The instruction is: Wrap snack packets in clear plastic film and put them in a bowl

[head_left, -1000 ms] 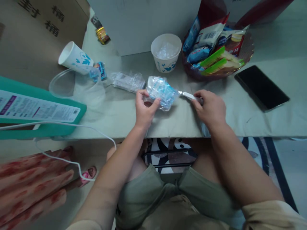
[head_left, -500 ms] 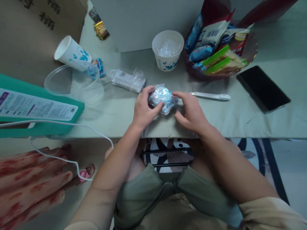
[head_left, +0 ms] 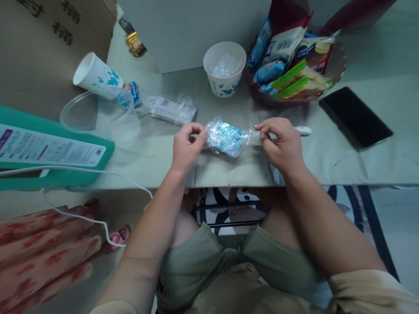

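Note:
A packet in clear crinkled plastic wrap with blue-and-white contents (head_left: 224, 137) lies between my two hands near the table's front edge. My left hand (head_left: 189, 144) pinches its left edge between thumb and fingers. On the other side, my right hand (head_left: 279, 141) pinches the end of the wrap, which is drawn out to the right. Behind the right hand lies a white-handled tool (head_left: 303, 130), mostly hidden, with only its handle end showing. Left of the packet rests another plastic-wrapped flat bundle (head_left: 172, 110).
A paper cup holding clear plastic (head_left: 224, 72) and a snack bowl (head_left: 294, 102) stand behind. To the right lies a phone (head_left: 355, 117). At left are a tipped paper cup (head_left: 98, 74), a clear plastic container (head_left: 121, 120), a green jug (head_left: 81, 168) and a white cable (head_left: 124, 175).
My right hand has moved right, pulling out the end of the wrap and now covering part of the white-handled tool. The packet lies flatter, and my left hand has shifted to its left edge.

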`<state>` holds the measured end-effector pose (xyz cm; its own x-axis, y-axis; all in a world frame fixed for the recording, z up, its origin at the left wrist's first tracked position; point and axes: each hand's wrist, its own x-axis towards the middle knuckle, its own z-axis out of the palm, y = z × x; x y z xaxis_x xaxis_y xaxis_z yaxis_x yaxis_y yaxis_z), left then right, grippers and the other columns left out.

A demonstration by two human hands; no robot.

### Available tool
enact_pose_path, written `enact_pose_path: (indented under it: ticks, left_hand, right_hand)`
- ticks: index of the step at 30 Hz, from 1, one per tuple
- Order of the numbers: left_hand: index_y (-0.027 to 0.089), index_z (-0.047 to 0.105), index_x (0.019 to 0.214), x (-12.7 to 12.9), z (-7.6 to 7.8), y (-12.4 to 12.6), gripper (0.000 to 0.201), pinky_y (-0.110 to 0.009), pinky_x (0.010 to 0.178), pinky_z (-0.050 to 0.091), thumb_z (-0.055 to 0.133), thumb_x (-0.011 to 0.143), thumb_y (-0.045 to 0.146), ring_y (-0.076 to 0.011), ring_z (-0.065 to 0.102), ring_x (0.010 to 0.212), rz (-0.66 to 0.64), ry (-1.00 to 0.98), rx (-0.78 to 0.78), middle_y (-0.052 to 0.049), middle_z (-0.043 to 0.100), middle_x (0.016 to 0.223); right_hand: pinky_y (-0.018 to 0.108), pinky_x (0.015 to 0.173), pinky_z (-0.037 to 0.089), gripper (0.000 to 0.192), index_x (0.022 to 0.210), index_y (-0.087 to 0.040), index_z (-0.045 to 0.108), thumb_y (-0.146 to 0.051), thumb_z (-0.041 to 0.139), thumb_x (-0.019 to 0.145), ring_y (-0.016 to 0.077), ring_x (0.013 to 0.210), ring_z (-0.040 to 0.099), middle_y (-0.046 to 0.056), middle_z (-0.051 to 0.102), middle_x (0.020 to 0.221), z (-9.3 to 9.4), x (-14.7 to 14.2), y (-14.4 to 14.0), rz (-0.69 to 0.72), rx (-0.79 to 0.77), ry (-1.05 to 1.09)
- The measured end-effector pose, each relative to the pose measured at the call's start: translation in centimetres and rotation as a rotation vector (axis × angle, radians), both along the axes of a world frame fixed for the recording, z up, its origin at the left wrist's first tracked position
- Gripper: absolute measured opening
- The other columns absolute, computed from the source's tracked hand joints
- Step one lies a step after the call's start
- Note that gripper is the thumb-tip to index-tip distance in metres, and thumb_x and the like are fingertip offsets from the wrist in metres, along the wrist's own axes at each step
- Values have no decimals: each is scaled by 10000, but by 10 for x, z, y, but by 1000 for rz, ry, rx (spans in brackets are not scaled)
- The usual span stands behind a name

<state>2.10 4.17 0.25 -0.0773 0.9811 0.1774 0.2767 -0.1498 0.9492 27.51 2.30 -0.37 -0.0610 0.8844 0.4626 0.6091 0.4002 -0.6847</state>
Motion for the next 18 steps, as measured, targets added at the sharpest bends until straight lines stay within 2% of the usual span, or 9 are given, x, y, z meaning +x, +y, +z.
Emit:
enact_pose_path:
  ticks: [4, 6, 8, 9, 11, 14, 16, 18]
  left_hand:
    - [209, 542, 672, -8, 7, 6, 266, -195, 551, 430, 741, 779, 348, -97, 541, 626, 229, -431, -173, 14, 572, 677]
    - [208, 500, 661, -13, 8, 8, 287, -187, 493, 393, 721, 793, 336, -88, 514, 576, 288, -532, -237, 18, 532, 649]
    - [215, 512, 713, -17, 7, 8, 286, -190, 477, 381, 737, 805, 365, -90, 533, 587, 296, -544, -252, 12, 548, 689]
    - [224, 537, 772, -18, 6, 7, 281, -195, 486, 390, 752, 811, 399, -98, 562, 622, 279, -524, -241, 4, 579, 745]
    - [257, 578, 934, -19, 2, 5, 321, -210, 552, 441, 785, 809, 467, -127, 627, 748, 204, -421, -185, -15, 632, 910]
    - [289, 588, 1122, -18, -3, 2, 468, -246, 728, 514, 851, 754, 409, -164, 648, 942, 82, -121, -66, -40, 635, 1133]
    - [260, 629, 1093, -17, -5, 1, 411, -263, 775, 522, 830, 736, 284, -164, 644, 945, 31, 65, -42, -49, 641, 1153]
    - [220, 669, 946, -18, -5, 1, 202, -268, 743, 515, 733, 756, 196, -150, 642, 847, 20, 169, -66, -38, 671, 1033]
  right_hand:
    - [485, 909, 511, 154, 684, -249, 561, -104, 517, 711, 268, 934, 692, 55, 733, 890, -4, 17, 4, -240, -14, -54]
    - [488, 896, 522, 188, 708, -246, 597, -104, 474, 704, 268, 938, 698, 63, 726, 898, -5, 22, 3, -365, 15, -29]
    - [473, 877, 534, 220, 781, -241, 640, -129, 457, 730, 265, 954, 705, 69, 732, 926, -2, 22, -1, -395, 82, 59]
    - [465, 876, 538, 225, 842, -239, 659, -159, 466, 758, 264, 968, 706, 72, 737, 952, 1, 20, -3, -347, 109, 99]
    - [465, 903, 536, 238, 990, -243, 675, -247, 518, 811, 271, 1010, 699, 79, 744, 1035, 7, 12, -9, -153, 116, 108]
    - [493, 988, 508, 364, 1171, -251, 655, -342, 608, 821, 304, 1106, 668, 98, 726, 1165, 14, 0, -16, 140, 61, -7]
    - [509, 1029, 487, 452, 1251, -249, 635, -363, 651, 815, 324, 1169, 646, 115, 705, 1244, 13, -4, -19, 247, 23, -75]
    - [528, 1052, 474, 532, 1315, -242, 620, -387, 687, 807, 344, 1220, 627, 135, 675, 1323, 9, -4, -19, 310, -22, -144]
